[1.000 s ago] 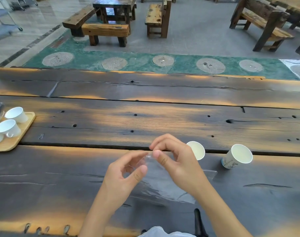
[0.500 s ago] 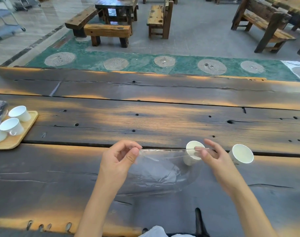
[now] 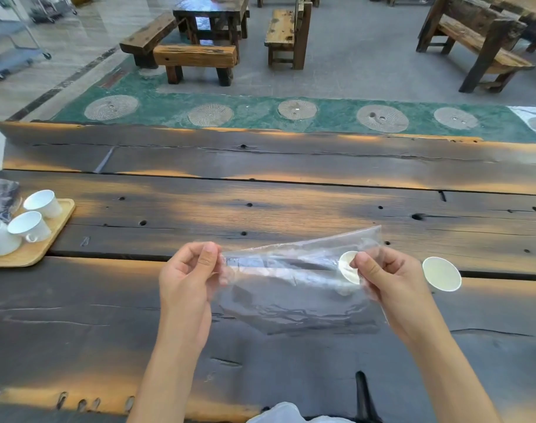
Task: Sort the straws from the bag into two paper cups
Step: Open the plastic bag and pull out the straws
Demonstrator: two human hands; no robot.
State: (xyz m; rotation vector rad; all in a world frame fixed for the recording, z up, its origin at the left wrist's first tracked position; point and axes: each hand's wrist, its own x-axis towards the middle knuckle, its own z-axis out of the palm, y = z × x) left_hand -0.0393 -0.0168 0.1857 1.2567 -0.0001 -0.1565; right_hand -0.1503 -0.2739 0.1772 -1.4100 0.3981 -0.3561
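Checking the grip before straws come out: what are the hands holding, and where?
Both hold the clear bag: left hand pinches its left end, right hand its right end, stretched above the table.

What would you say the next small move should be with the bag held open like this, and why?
Probably let the right hand release its edge and reach into the clear bag for a straw, while the left hand keeps the mouth held. Both hands pinch opposite ends with the mouth spread, and the two paper cups look empty. The straws are hard to make out through the plastic.
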